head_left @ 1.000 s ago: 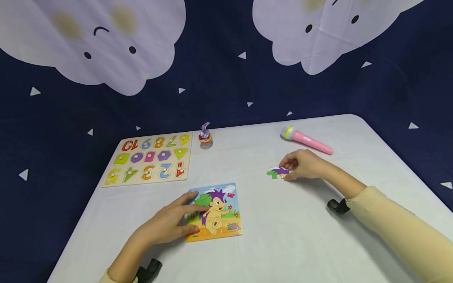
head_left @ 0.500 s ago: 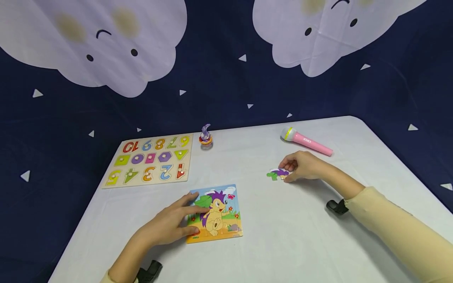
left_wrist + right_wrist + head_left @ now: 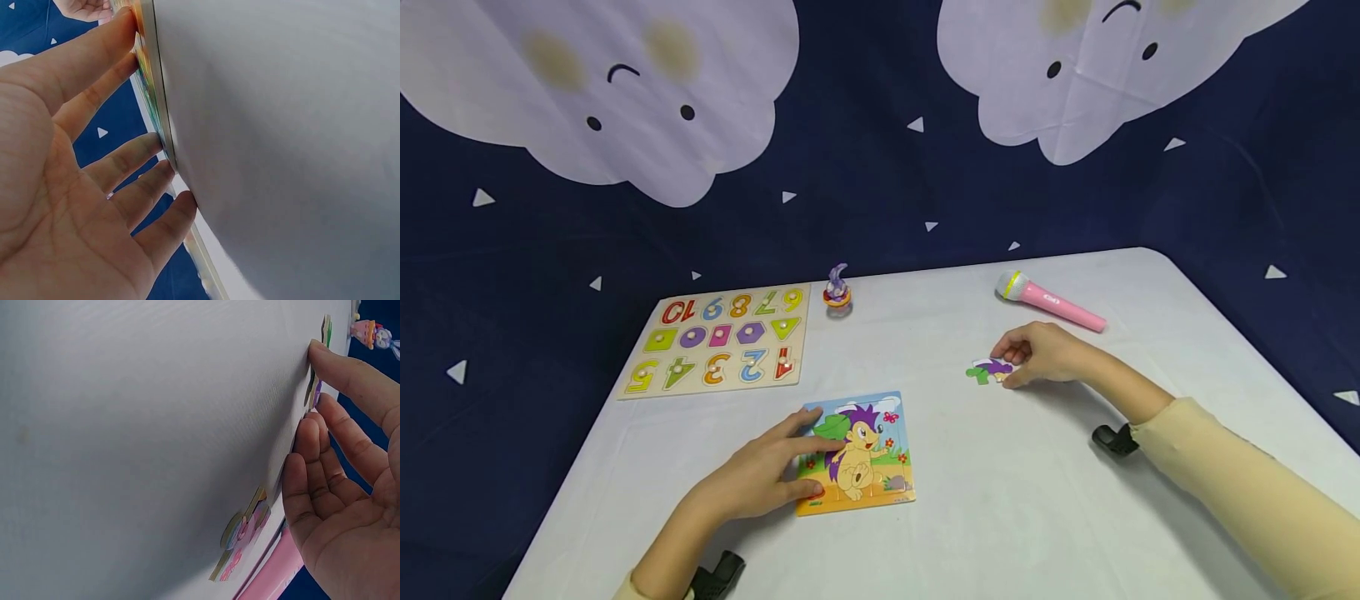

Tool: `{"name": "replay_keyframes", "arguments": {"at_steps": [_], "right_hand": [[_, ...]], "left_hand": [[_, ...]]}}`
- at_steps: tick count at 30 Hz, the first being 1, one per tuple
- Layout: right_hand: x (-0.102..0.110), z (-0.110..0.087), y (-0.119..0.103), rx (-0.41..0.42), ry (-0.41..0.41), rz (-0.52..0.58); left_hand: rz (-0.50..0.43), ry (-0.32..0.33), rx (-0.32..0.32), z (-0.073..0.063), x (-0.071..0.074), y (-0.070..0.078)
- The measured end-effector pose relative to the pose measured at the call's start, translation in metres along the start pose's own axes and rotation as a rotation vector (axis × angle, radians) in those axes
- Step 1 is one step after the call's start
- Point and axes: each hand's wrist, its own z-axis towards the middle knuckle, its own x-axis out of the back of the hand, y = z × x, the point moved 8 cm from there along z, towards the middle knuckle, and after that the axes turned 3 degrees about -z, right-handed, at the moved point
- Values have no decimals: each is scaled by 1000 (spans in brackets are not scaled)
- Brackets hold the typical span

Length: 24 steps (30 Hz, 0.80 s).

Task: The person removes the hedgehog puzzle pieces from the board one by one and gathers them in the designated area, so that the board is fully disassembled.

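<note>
My left hand rests on the left side of a square hedgehog jigsaw puzzle, fingers spread over its face and edge. In the left wrist view those fingertips touch the board's edge. Farther right, my right hand pinches a small purple, green and white puzzle piece lying on the table, thumb at the near side and fingers at the far side. Whether it is one piece or several joined, I cannot tell. In the right wrist view another piece with pink shapes lies by the curled fingers; the hand hides it in the head view.
A wooden number and shape board lies at the back left. Beside it stands a small purple figurine. A pink toy microphone lies behind my right hand. The white table ends at a dark blue cloth backdrop.
The head view has shifted very slightly. Both hands, the puzzle and the pieces stay where they were.
</note>
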Motion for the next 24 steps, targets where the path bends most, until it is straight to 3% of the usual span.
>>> {"name": "replay_keyframes", "arguments": {"at_steps": [24], "right_hand": [[0, -1, -2, 7, -9, -21]], "left_hand": [[5, 3, 12, -1, -3, -1]]}}
